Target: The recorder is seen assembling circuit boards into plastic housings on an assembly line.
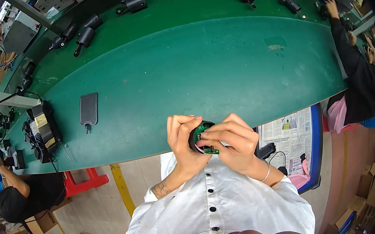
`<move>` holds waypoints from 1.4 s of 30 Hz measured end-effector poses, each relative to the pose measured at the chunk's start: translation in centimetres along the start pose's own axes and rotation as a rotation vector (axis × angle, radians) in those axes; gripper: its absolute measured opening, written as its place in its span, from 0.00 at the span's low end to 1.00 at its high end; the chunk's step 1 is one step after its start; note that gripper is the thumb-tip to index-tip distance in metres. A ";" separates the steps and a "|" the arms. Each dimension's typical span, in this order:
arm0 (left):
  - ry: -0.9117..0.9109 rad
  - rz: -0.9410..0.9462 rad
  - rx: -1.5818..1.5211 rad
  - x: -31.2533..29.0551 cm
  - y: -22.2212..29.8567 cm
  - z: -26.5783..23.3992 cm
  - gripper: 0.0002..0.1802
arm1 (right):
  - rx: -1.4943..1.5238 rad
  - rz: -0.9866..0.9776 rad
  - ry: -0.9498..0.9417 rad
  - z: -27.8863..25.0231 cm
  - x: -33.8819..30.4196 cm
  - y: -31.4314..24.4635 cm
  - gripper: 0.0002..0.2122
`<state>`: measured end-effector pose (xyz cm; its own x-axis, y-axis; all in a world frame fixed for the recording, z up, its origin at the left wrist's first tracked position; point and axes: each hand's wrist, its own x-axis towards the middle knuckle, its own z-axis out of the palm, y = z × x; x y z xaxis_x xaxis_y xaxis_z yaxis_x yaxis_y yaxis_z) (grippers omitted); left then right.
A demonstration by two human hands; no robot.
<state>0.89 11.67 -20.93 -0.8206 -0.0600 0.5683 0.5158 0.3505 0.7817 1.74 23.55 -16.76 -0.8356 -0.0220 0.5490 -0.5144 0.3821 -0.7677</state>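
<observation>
Close to my chest, at the table's near edge, my left hand (184,141) wraps round a short black cylindrical housing (192,140). Its open end faces right, and green circuit board shows inside. My right hand (235,140) is at that opening, thumb and fingers pinched together over the board. A small green circuit board piece (211,151) sticks out below these fingertips; whether it joins the board inside cannot be made out. My right fingers partly cover the opening.
On the green table (183,80) lie a dark flat pad (88,109) and a black device with a yellow label (43,127). Several black cylinders (136,3) line the far strip. A newspaper-lined blue bin (315,148) stands right. People (359,68) work at both sides; a red stool (83,182) is left.
</observation>
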 end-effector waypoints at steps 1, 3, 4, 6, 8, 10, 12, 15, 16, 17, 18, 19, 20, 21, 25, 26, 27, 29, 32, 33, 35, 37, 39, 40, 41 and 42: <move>0.001 0.006 -0.002 -0.1 -0.2 -0.1 0.24 | 0.007 0.025 0.015 0.0 0.2 -0.1 0.13; 0.002 0.013 -0.003 -0.2 -0.1 -0.1 0.24 | 0.015 0.050 0.031 -0.1 0.7 -0.1 0.14; 0.023 0.007 -0.002 -0.1 0.1 0.0 0.26 | 0.053 0.086 -0.011 -0.1 1.0 0.0 0.15; 0.066 -0.003 -0.001 0.1 0.6 0.2 0.28 | 0.128 0.158 -0.094 0.0 1.6 0.2 0.15; 0.088 -0.005 -0.002 0.1 0.6 0.2 0.29 | 0.164 0.190 -0.133 -0.1 1.8 0.3 0.15; 0.087 -0.019 0.002 -0.1 0.3 0.2 0.32 | 0.159 0.209 -0.191 -0.3 1.7 0.4 0.16; 0.085 -0.030 0.004 -0.2 0.2 0.2 0.36 | 0.153 0.225 -0.245 -0.4 1.7 0.5 0.17; 0.030 -0.009 0.049 0.0 0.5 0.0 0.38 | 0.149 0.225 -0.235 -0.5 1.4 0.6 0.17; 0.002 -0.004 0.076 0.1 0.5 -0.1 0.39 | 0.151 0.230 -0.233 -0.5 1.4 0.7 0.17; -0.026 0.000 0.103 0.3 0.5 -0.1 0.41 | 0.153 0.236 -0.232 -0.5 1.4 0.8 0.17; -0.030 0.000 0.100 0.3 0.6 0.0 0.41 | 0.151 0.239 -0.229 -0.4 1.3 0.9 0.17; -0.017 -0.007 0.090 0.5 0.6 0.0 0.40 | 0.194 0.286 -0.221 -0.3 1.2 1.0 0.17; -0.003 -0.014 0.081 0.6 0.6 0.1 0.40 | 0.238 0.332 -0.213 -0.2 1.2 1.2 0.18; 0.011 -0.021 0.072 0.7 0.5 0.2 0.40 | 0.283 0.379 -0.205 0.0 1.2 1.4 0.18; 0.000 -0.075 0.037 0.5 0.3 0.4 0.40 | 0.621 0.536 -0.091 0.8 0.9 2.0 0.18; -0.012 -0.096 0.022 0.4 0.3 0.4 0.40 | 0.765 0.589 -0.035 1.0 0.9 2.1 0.18; -0.023 -0.118 0.006 0.4 0.2 0.4 0.41 | 0.909 0.640 0.022 1.1 0.9 2.2 0.17; -0.009 -0.125 0.043 0.5 -0.1 0.1 0.40 | 0.877 0.596 -0.041 0.3 0.7 2.7 0.17; -0.008 -0.159 0.123 0.3 -0.3 -0.6 0.38 | 0.757 0.481 -0.182 -1.4 -0.5 3.0 0.18; -0.008 -0.159 0.125 0.3 -0.4 -0.8 0.38 | 0.759 0.480 -0.183 -1.4 -0.7 2.8 0.18; -0.015 -0.003 0.241 0.6 -0.9 -1.0 0.37 | 0.664 0.510 -0.173 -1.3 -0.8 1.7 0.17; -0.024 0.153 0.355 0.8 -1.2 -1.0 0.35 | 0.569 0.540 -0.163 -1.0 -0.6 0.8 0.17; -0.024 0.147 0.359 0.9 -1.0 -0.9 0.35 | 0.537 0.510 -0.089 -0.7 -0.4 0.2 0.16; -0.022 0.145 0.361 1.0 -0.8 -0.9 0.34 | 0.504 0.477 -0.014 -0.6 -0.3 0.0 0.16; -0.021 0.142 0.362 1.0 -0.6 -0.8 0.34 | 0.469 0.444 0.060 -0.4 -0.2 -0.2 0.15; -0.021 0.140 0.364 1.0 -0.5 -0.7 0.34 | 0.434 0.410 0.134 -0.3 -0.1 -0.2 0.14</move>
<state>-0.02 10.75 -20.60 -0.7553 0.0292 0.6547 0.5051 0.6626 0.5531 2.02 23.78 -16.56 -0.9651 0.1748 0.1950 -0.2108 -0.0767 -0.9745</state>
